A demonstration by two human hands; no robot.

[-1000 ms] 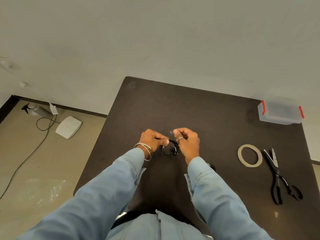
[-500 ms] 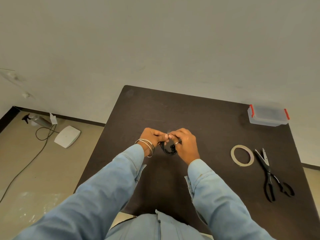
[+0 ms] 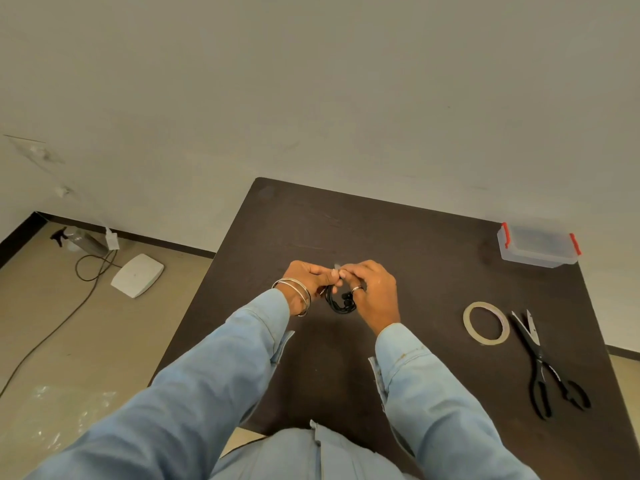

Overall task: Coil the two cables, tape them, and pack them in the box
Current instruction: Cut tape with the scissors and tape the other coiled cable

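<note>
Small black coiled cable [image 3: 341, 301] held up just above the middle of the dark table [image 3: 398, 237], between both hands. Left hand [image 3: 304, 280], bangles at the wrist, curled in on the coil's upper left side, fingertips pinching at its top. Right hand [image 3: 372, 289], a ring on one finger, curled over the coil's right side, thumb and forefinger meeting the left hand's fingertips at the top of the loop. A small pale sliver poking up between those fingertips, possibly a piece of tape (too small and blurred to be sure). Only one coil visible; no telling from here whether it holds one cable or two. Well off to the right, lying flat on the table, a roll of tape [image 3: 486, 322], and just beside it black-handled scissors [image 3: 543, 368], blades pointing away from the person. At the far right corner, a clear plastic box [image 3: 538, 244] with red clips, lid on. Light blue sleeves in the foreground. On the floor to the left, a white flat device [image 3: 137, 275], a spray bottle [image 3: 81, 239] and a trailing dark cord [image 3: 52, 336].
</note>
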